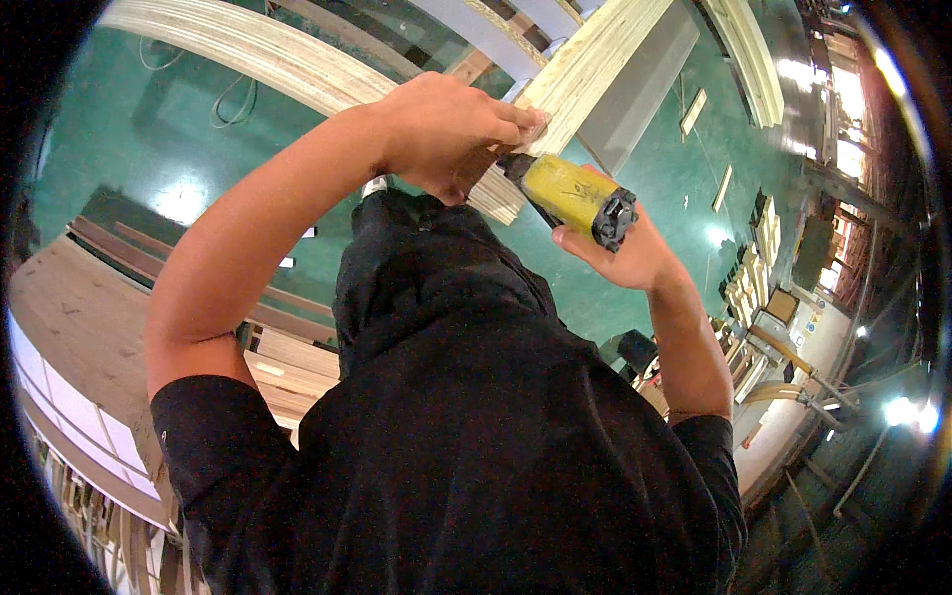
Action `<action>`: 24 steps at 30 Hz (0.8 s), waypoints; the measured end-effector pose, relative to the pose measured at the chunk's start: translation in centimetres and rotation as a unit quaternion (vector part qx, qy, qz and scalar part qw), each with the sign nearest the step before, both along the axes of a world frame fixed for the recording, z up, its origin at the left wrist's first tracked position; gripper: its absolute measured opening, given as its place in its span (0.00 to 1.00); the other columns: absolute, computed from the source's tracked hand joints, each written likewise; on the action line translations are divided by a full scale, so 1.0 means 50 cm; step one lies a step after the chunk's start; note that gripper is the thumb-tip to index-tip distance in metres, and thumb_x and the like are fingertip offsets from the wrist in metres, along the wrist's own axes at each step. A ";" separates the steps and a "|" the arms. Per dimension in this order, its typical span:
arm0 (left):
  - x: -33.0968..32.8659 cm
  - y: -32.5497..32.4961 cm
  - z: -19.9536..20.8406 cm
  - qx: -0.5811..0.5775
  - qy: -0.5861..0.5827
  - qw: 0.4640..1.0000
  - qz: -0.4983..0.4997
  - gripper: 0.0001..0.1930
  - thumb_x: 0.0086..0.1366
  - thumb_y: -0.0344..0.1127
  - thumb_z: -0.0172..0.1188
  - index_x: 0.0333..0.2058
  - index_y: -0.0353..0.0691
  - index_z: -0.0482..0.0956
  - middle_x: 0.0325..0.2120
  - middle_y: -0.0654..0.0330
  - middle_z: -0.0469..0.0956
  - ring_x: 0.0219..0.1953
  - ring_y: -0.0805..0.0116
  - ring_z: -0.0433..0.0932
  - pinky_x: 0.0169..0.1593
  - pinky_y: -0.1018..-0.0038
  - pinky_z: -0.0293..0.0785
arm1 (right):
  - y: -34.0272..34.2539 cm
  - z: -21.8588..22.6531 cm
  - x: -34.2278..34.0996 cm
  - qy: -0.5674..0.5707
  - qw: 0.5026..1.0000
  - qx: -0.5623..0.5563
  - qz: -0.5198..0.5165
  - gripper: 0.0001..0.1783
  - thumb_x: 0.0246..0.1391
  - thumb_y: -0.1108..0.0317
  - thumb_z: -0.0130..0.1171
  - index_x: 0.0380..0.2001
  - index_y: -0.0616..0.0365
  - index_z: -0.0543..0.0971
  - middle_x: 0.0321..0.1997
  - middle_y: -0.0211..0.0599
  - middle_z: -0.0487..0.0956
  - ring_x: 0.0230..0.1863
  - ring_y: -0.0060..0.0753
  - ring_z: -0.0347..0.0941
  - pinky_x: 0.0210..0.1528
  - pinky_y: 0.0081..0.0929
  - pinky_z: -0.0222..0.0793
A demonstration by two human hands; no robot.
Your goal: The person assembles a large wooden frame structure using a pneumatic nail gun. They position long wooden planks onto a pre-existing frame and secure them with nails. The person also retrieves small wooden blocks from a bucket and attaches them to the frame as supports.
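My right hand (pixel 625 248) is wrapped round a yellow and black nail gun (pixel 565 193). Its dark nose points up and left, close against the end of a stack of pale wooden boards (pixel 580 84). Over the corner where these boards meet a second long stack of boards (pixel 268 55) lies my left hand (pixel 446 129). Its fingers are bent and grip the wood, with the fingertips beside the nail gun's nose. The palm side of that hand and the nail gun's handle are mostly hidden.
Grey-white panels (pixel 486 35) lie inside the board corner, and a grey panel (pixel 640 99) runs along its right side. More long boards (pixel 744 59) lie at the far right. Loose wood strips (pixel 694 112) are on the green floor (pixel 129 119). A brown wooden surface (pixel 84 307) stands at left.
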State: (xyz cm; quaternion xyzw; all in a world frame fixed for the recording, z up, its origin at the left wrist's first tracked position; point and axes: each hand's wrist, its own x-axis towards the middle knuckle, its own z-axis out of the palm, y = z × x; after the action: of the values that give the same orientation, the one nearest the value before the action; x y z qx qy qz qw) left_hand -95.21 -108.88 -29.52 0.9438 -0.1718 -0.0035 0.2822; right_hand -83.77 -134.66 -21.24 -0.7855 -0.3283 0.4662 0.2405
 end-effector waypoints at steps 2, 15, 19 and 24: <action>0.002 -0.002 0.013 0.019 0.025 1.000 0.000 0.48 0.31 0.41 0.83 0.58 0.57 0.74 0.66 0.73 0.68 0.52 0.58 0.81 0.46 0.59 0.82 | 0.008 0.006 0.003 -0.022 0.999 -0.002 0.050 0.35 0.51 0.65 0.73 0.58 0.64 0.68 0.50 0.38 0.80 0.51 0.26 0.77 0.58 0.28 0.73; -0.005 -0.007 -0.001 0.001 -0.002 1.000 0.020 0.43 0.35 0.34 0.78 0.57 0.57 0.75 0.64 0.73 0.70 0.45 0.56 0.83 0.40 0.59 0.83 | 0.001 0.001 0.002 -0.078 0.995 -0.055 0.033 0.37 0.48 0.61 0.74 0.58 0.64 0.70 0.47 0.42 0.82 0.48 0.32 0.80 0.56 0.31 0.74; -0.007 -0.003 0.010 -0.002 0.006 1.000 0.010 0.43 0.34 0.34 0.78 0.56 0.56 0.76 0.64 0.73 0.70 0.45 0.56 0.83 0.41 0.59 0.83 | 0.031 0.027 -0.003 -0.014 0.998 -0.057 0.009 0.31 0.49 0.65 0.71 0.55 0.65 0.73 0.44 0.41 0.83 0.45 0.31 0.80 0.51 0.30 0.76; -0.005 -0.002 0.000 -0.005 -0.003 1.000 0.010 0.44 0.33 0.36 0.80 0.56 0.55 0.76 0.65 0.74 0.69 0.46 0.55 0.83 0.42 0.59 0.83 | 0.033 0.046 -0.016 -0.040 0.999 -0.018 0.024 0.28 0.50 0.68 0.69 0.54 0.64 0.75 0.44 0.40 0.83 0.44 0.28 0.79 0.51 0.28 0.75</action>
State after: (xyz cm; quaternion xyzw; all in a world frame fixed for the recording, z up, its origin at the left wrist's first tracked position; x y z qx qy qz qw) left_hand -95.48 -109.00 -29.50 0.9439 -0.1635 0.0031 0.2868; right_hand -84.58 -133.03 -18.95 -0.7996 -0.3479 0.4461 0.2016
